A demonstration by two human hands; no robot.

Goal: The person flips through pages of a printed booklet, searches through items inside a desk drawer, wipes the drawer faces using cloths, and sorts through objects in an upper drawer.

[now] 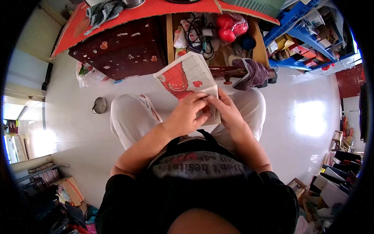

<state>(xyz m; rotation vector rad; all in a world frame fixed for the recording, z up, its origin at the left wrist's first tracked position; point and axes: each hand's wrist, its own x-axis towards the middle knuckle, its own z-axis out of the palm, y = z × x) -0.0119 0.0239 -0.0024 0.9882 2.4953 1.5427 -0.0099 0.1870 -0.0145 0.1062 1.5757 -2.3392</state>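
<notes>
A folded cardboard piece (191, 74), white with a red printed picture and grid lines, is held over my lap. Its printed panel stands up and leans to the left. On the right of the piece, my right hand (228, 113) grips its edge, thumb pointing inward. From the left, my left hand (189, 113) presses curled fingers against the lower panel, close to the right thumb. The fingertips meet near the fold, and anything small between them is hidden.
Ahead, an open drawer (216, 64) holds cables and red balls in plastic. A striped cloth (253, 74) hangs over its right edge. The red tabletop (171, 11) lies above. A blue shelf (298, 33) stands right; a round metal object (100, 105) lies on the floor left.
</notes>
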